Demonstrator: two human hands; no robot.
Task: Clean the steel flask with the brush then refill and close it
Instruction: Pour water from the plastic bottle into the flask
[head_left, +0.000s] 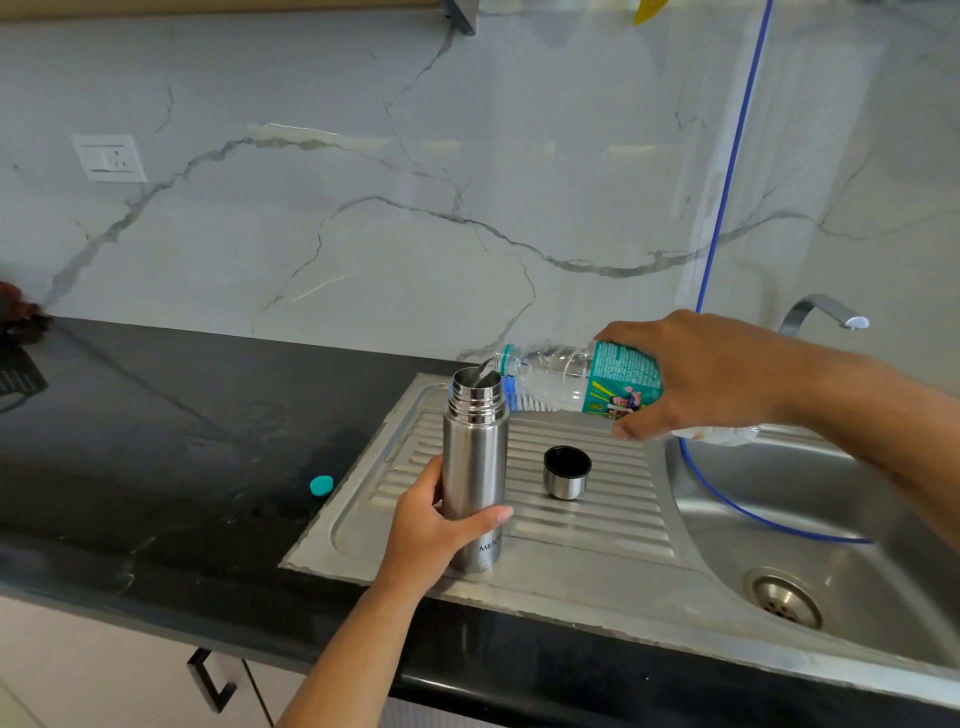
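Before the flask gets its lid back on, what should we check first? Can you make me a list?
1. Upright silver steel flask is held steady by the left hand: ok.
2. Tilted clear plastic water bottle with teal label, gripped by the right hand, has its mouth over the flask opening: ok.
3. Flask is full enough: cannot tell, the inside is hidden.
4. Steel flask cap with black inside is within reach on the ribbed steel drainboard: ok.
5. Small teal bottle cap is at hand on the black counter: ok.
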